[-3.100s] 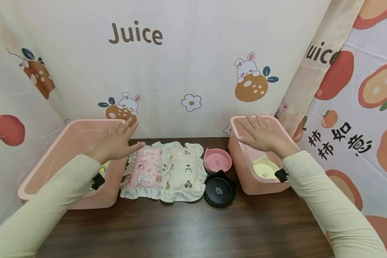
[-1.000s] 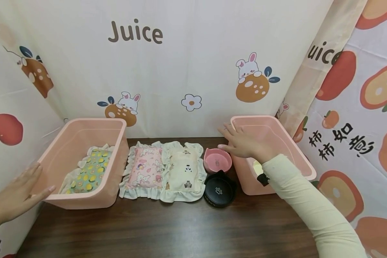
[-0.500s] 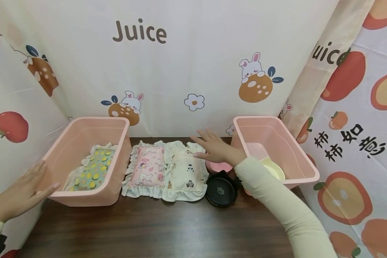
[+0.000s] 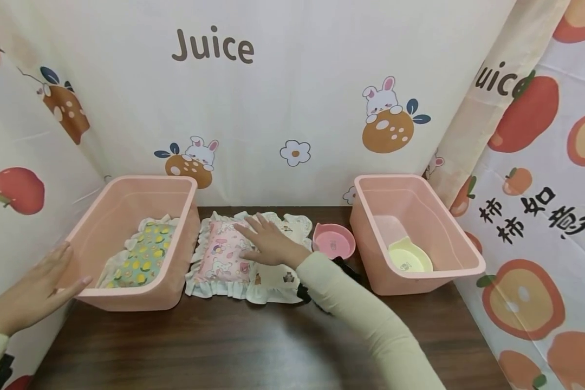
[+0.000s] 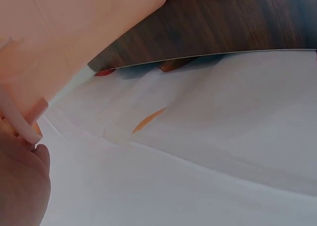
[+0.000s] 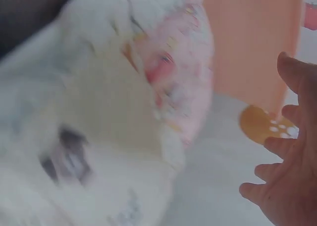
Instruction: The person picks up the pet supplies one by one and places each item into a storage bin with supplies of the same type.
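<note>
My left hand [image 4: 34, 287] rests with straight fingers at the near left rim of the left pink bin [image 4: 180, 260]; the left wrist view shows the fingers at that rim. Inside this bin lies a green pillow with a lemon print [image 4: 143, 254]. Over the two ruffled pillows in the middle hovers my right hand [image 4: 273, 242], fingers spread and holding nothing. One is the pink printed pillow [image 4: 219, 252], the other the cream pillow [image 4: 268, 284], partly covered by the hand. In the right wrist view the fingers [image 6: 280, 146] are apart from both pillows.
A pink cat-eared bowl [image 4: 333, 241] stands right of the pillows. The black bowl beside it is mostly hidden by my right sleeve. Farther right, a second pink bin [image 4: 370, 260] holds a pale yellow bowl [image 4: 409, 257]. Printed curtains [image 4: 292, 97] enclose the dark wooden table [image 4: 253, 341].
My left hand has gone from above the left bin to its near left rim. My right hand has swept left from over the right bin to above the pillows. The pillows and bowls stay put.
</note>
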`<state>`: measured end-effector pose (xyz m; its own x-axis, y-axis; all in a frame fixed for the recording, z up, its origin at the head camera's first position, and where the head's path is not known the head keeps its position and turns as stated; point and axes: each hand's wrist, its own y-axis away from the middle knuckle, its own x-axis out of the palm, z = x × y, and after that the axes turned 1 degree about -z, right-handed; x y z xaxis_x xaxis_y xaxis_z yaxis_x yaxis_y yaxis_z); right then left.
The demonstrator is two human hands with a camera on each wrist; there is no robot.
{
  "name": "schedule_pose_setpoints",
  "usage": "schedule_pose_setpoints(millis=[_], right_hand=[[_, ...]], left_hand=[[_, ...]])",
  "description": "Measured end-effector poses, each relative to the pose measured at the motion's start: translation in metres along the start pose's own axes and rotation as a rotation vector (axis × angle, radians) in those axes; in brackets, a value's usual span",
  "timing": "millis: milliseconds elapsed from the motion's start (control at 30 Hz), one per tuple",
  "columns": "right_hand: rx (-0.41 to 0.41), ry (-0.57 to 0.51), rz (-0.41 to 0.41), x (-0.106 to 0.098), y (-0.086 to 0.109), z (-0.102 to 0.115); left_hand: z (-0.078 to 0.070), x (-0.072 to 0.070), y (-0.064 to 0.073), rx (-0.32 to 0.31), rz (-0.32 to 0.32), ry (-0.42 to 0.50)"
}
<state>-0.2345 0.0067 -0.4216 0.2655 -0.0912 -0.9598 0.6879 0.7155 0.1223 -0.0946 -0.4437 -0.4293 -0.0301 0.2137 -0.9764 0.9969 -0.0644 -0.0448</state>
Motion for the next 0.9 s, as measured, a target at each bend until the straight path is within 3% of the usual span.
schedule_pose_setpoints(millis=[400,633,900], right_hand=[[0.058,-0.023,-0.079,0.073,-0.03,0.018],[0.082,-0.066,-0.054,0.095,-0.043,0.022],[0.106,-0.057,-0.043,0.104,-0.051,0.024]], left_hand=[[-0.004,-0.001,0.001,0.026,-0.014,-0.014],[0.0,0.002,0.003,0.084,-0.046,0.004],[-0.002,0.002,0.004,0.082,-0.058,-0.016]])
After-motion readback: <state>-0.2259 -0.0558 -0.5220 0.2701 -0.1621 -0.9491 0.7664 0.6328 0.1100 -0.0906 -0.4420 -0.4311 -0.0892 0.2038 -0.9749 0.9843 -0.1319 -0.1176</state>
